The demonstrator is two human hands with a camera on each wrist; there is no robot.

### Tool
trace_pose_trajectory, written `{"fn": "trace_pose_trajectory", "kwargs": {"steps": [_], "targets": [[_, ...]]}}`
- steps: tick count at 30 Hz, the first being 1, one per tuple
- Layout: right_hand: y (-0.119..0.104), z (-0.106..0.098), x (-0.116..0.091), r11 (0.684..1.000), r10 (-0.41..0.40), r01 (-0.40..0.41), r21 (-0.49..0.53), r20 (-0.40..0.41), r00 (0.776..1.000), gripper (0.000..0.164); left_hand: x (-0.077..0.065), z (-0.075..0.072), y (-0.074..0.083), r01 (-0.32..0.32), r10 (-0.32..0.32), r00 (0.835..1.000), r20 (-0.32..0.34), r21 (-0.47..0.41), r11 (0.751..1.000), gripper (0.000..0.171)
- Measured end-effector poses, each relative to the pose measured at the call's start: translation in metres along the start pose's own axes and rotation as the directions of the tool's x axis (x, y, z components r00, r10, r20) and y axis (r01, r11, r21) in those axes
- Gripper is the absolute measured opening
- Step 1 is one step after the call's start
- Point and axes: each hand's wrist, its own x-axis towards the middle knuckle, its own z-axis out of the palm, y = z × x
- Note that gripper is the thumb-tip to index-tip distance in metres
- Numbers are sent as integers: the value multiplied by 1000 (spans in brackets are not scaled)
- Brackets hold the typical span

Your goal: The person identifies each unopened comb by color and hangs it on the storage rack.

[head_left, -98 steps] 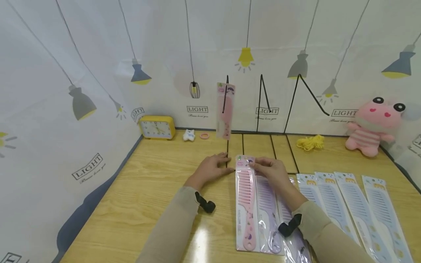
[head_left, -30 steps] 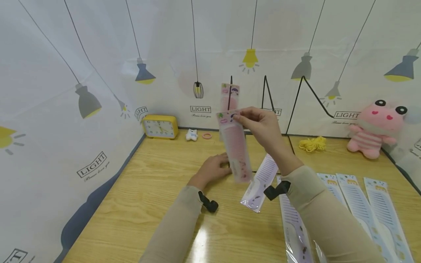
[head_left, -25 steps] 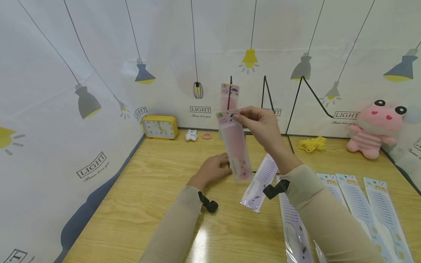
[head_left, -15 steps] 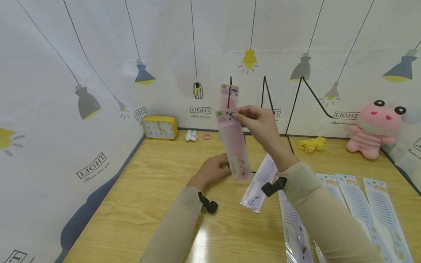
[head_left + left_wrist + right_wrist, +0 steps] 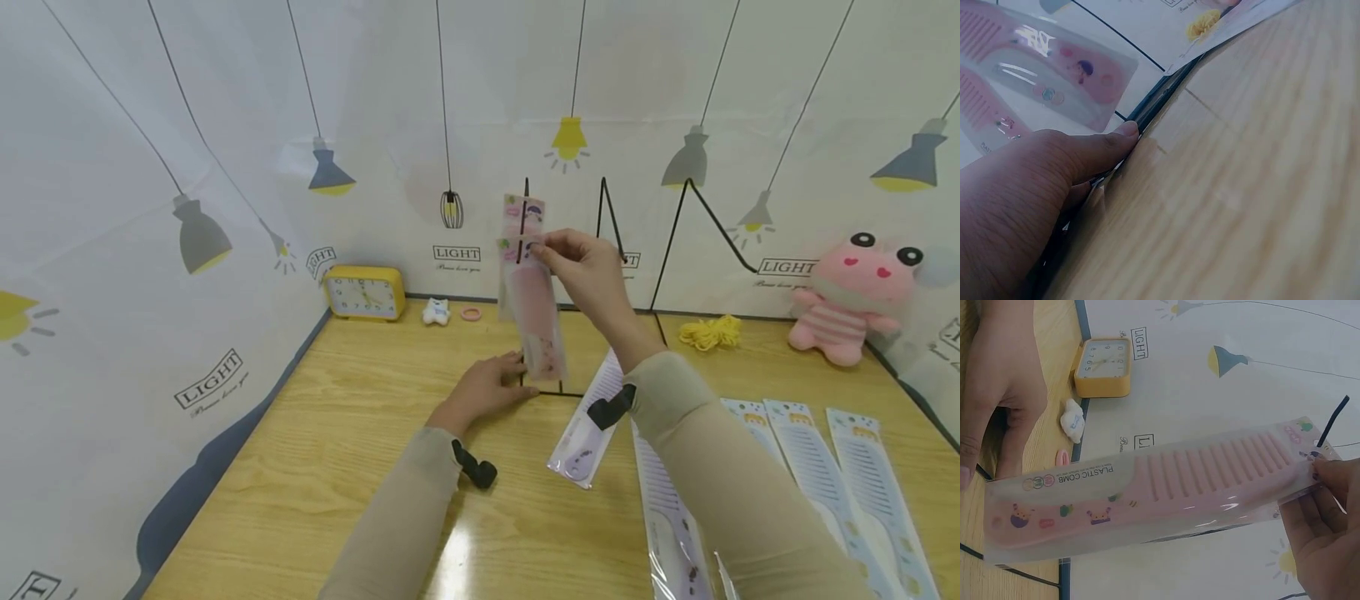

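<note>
In the head view, my right hand [image 5: 588,279] pinches the top card of a packaged pink comb [image 5: 534,308] between thumb and fingers. The comb hangs below the grip, slightly tilted. Overlapping its card is the leftmost prong of a black wire rack [image 5: 522,225]. Another packaged pink comb [image 5: 513,215] hangs on that prong behind it. The right wrist view shows the held pink comb [image 5: 1204,475] with the prong [image 5: 1334,420] beside its card. My left hand [image 5: 483,385] rests at the rack's base on the table, its thumb [image 5: 1100,150] extended along the wire.
A packaged purple comb [image 5: 588,429] lies askew in front; another purple comb [image 5: 667,508] and several blue combs [image 5: 873,483] lie at right. Along the back stand a yellow clock [image 5: 365,292], small white figure [image 5: 436,312], pink ring [image 5: 471,314], yellow string [image 5: 708,332] and pink plush [image 5: 847,300].
My right hand has lifted the pink comb from the table to the left prong and just moved it slightly up and back. The left hand stays put. A purple comb has shifted askew.
</note>
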Motion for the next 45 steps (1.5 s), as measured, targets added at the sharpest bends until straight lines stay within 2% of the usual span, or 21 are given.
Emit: {"fn": "trace_pose_trajectory", "kwargs": {"steps": [5, 11, 17, 25, 33, 37, 41, 45], "targets": [[7, 5, 11, 998, -26, 22, -59, -67, 997, 26, -1, 0, 0, 3, -3, 1000, 10, 19, 1000, 62], [10, 11, 25, 991, -54, 37, -126, -139, 989, 22, 0, 0, 1, -28, 27, 1000, 4, 37, 999, 63], [13, 15, 36, 989, -40, 15, -150, -166, 985, 22, 1, 0, 0, -30, 30, 1000, 7, 65, 997, 64], [15, 16, 45, 984, -18, -17, -178, -195, 981, 23, 3, 2, -2, -27, 27, 1000, -3, 42, 999, 63], [19, 15, 40, 984, 26, -56, -167, -173, 985, 35, 2, 2, 1, -10, 10, 1000, -3, 40, 999, 63], [27, 11, 32, 975, 49, -80, -208, -149, 988, 40, 2, 1, 2, -13, 13, 1000, 2, 50, 999, 63], [37, 4, 21, 958, 96, -115, -263, -84, 992, 41, 1, 1, 1, -22, 21, 1000, 3, 59, 998, 63], [46, -4, 10, 941, 165, -156, -300, 6, 986, 50, 2, 1, -1, -26, 25, 1000, 9, 64, 998, 65]]}}
